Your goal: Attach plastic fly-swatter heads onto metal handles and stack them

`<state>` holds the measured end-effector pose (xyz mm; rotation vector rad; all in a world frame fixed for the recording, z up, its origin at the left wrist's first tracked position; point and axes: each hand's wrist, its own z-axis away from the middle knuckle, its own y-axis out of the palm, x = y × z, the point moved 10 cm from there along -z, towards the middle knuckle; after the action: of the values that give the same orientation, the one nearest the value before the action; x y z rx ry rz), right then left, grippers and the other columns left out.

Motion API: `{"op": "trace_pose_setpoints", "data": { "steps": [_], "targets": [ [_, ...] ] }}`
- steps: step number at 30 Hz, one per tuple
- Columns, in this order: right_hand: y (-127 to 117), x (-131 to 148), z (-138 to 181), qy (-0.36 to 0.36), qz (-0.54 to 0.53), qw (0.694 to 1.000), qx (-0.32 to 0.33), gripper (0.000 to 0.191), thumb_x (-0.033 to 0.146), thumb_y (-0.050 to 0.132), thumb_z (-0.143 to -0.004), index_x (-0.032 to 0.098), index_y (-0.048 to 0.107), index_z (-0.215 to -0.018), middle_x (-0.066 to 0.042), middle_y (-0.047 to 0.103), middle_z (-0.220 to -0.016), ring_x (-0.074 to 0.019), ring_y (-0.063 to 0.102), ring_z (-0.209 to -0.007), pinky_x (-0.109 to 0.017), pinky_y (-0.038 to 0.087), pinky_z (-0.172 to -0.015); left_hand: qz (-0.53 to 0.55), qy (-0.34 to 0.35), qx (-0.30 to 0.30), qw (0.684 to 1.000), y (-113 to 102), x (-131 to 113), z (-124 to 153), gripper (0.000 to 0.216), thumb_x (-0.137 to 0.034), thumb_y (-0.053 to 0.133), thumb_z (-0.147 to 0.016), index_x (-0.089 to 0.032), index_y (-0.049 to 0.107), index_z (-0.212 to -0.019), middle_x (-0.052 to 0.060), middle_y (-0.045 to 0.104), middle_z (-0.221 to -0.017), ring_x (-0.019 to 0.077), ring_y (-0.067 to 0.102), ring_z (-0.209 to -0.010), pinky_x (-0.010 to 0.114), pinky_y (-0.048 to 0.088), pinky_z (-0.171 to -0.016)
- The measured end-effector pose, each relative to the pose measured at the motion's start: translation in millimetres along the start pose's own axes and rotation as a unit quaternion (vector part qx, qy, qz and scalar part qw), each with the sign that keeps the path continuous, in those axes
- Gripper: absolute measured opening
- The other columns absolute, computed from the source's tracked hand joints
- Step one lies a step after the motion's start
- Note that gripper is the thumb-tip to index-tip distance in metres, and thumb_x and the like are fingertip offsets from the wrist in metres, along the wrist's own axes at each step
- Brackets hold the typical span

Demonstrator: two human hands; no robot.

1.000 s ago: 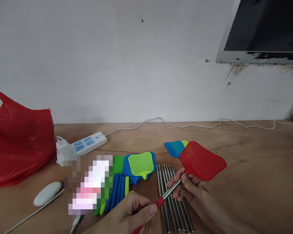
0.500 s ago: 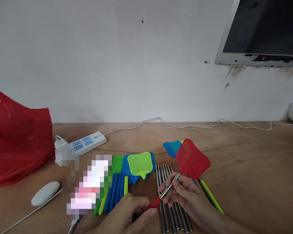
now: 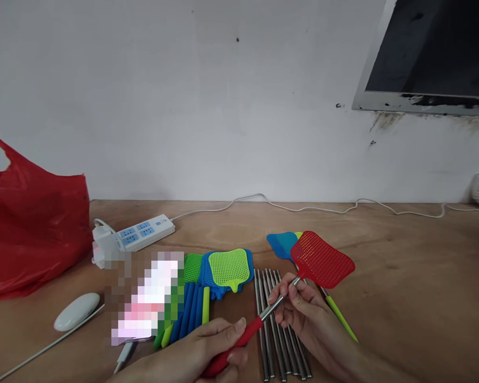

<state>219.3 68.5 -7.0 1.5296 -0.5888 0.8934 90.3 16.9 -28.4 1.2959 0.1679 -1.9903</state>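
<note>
I hold a red fly swatter (image 3: 321,259) over the wooden table (image 3: 403,276). My left hand (image 3: 207,351) is closed round its red handle grip at the bottom centre. My right hand (image 3: 299,311) pinches the metal shaft just below the red mesh head. Beneath my hands lie several bare metal rods (image 3: 281,340) side by side. Behind the red head lies a finished blue swatter head (image 3: 281,243), and a light green handle (image 3: 339,317) sticks out to the right of my right hand.
Loose green and blue mesh heads (image 3: 227,268) and blue and green grips (image 3: 191,314) lie left of the rods. A white power strip (image 3: 138,232), a white mouse (image 3: 76,311) and a red plastic bag (image 3: 27,218) stand at the left. A white cable (image 3: 343,207) runs along the wall.
The red swatter dipped and tilted, then rose a little and turned flatter. My left hand slid further down onto the red grip; the green handle came into view.
</note>
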Motion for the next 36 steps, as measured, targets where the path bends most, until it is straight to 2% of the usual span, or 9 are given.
{"op": "trace_pose_setpoints", "data": {
  "steps": [5,8,14,20,22,26,28,31,36],
  "targets": [
    [-29,29,-5,-0.055,0.008,0.994,-0.089,0.032,0.045,0.084,-0.074,0.019,0.066,-0.076,-0.001,0.068,-0.077,-0.0084,0.053,-0.056,-0.020,0.046,-0.055,-0.006,0.013,-0.104,0.995,-19,1,4,0.063,-0.083,0.065,-0.066,-0.023,0.045,-0.075,-0.012,0.040,-0.049,0.0059,0.022,-0.037,0.021,0.011,-0.036],
    [-37,31,-4,-0.062,0.021,0.991,-0.119,0.032,0.046,0.083,-0.075,0.018,0.067,-0.075,-0.001,0.068,-0.075,-0.0067,0.049,-0.052,-0.018,0.042,-0.050,-0.096,0.058,-0.123,0.986,-22,-7,6,0.062,-0.083,0.058,-0.073,-0.021,0.052,-0.075,-0.010,0.040,-0.051,0.0083,0.032,-0.045,0.022,0.022,-0.042],
    [-36,25,-2,-0.044,0.048,0.990,-0.127,0.036,0.050,0.082,-0.074,0.018,0.066,-0.074,-0.001,0.066,-0.070,-0.0060,0.046,-0.046,-0.017,0.036,-0.043,-0.329,0.199,-0.252,0.888,-37,-48,22,0.043,-0.060,0.050,-0.093,-0.021,0.059,-0.080,-0.004,0.045,-0.072,0.0144,0.044,-0.069,0.024,0.035,-0.061],
    [-40,29,-4,-0.052,0.067,0.988,-0.132,0.036,0.050,0.082,-0.073,0.018,0.067,-0.074,-0.001,0.067,-0.069,-0.0066,0.047,-0.046,-0.018,0.037,-0.043,-0.353,0.247,-0.345,0.834,-58,-61,36,0.037,-0.045,0.046,-0.098,-0.025,0.045,-0.128,-0.006,0.047,-0.071,0.0146,0.047,-0.061,0.023,0.038,-0.055],
    [-40,24,-4,-0.047,0.075,0.988,-0.127,0.036,0.050,0.081,-0.075,0.017,0.067,-0.074,-0.001,0.067,-0.070,-0.0065,0.048,-0.046,-0.018,0.037,-0.042,-0.362,0.251,-0.376,0.815,-67,-64,40,0.037,-0.043,0.046,-0.098,-0.025,0.043,-0.130,-0.005,0.053,-0.071,0.0140,0.049,-0.057,0.023,0.040,-0.054],
    [-36,15,-3,-0.041,0.087,0.990,-0.102,0.035,0.050,0.076,-0.080,0.016,0.068,-0.075,-0.002,0.068,-0.072,-0.0061,0.049,-0.046,-0.018,0.039,-0.043,-0.329,0.239,-0.395,0.824,-86,-65,40,0.036,-0.048,0.051,-0.095,-0.023,0.045,-0.121,0.002,0.065,-0.090,0.0132,0.056,-0.054,0.024,0.042,-0.051],
    [-35,13,-2,-0.040,0.090,0.991,-0.096,0.034,0.049,0.075,-0.082,0.016,0.069,-0.075,-0.002,0.068,-0.072,-0.0059,0.049,-0.046,-0.018,0.040,-0.043,-0.339,0.228,-0.398,0.822,-89,-64,39,0.037,-0.050,0.052,-0.095,-0.022,0.047,-0.119,-0.001,0.065,-0.079,0.0148,0.057,-0.052,0.024,0.042,-0.050],
    [-36,14,-2,-0.043,0.091,0.990,-0.098,0.035,0.050,0.076,-0.081,0.016,0.068,-0.075,-0.002,0.068,-0.071,-0.0059,0.050,-0.045,-0.018,0.039,-0.042,-0.423,0.221,-0.419,0.773,-86,-69,41,0.032,-0.047,0.055,-0.094,-0.022,0.053,-0.113,-0.004,0.059,-0.066,0.0185,0.058,-0.057,0.027,0.043,-0.054],
    [-36,15,-3,-0.036,0.094,0.990,-0.100,0.038,0.052,0.077,-0.079,0.016,0.067,-0.073,-0.002,0.067,-0.070,-0.0058,0.050,-0.045,-0.018,0.040,-0.042,-0.550,0.226,-0.435,0.676,-77,-76,44,0.021,-0.036,0.056,-0.091,-0.023,0.063,-0.106,0.007,0.063,-0.106,0.0259,0.065,-0.087,0.035,0.051,-0.069]
  ]
}}
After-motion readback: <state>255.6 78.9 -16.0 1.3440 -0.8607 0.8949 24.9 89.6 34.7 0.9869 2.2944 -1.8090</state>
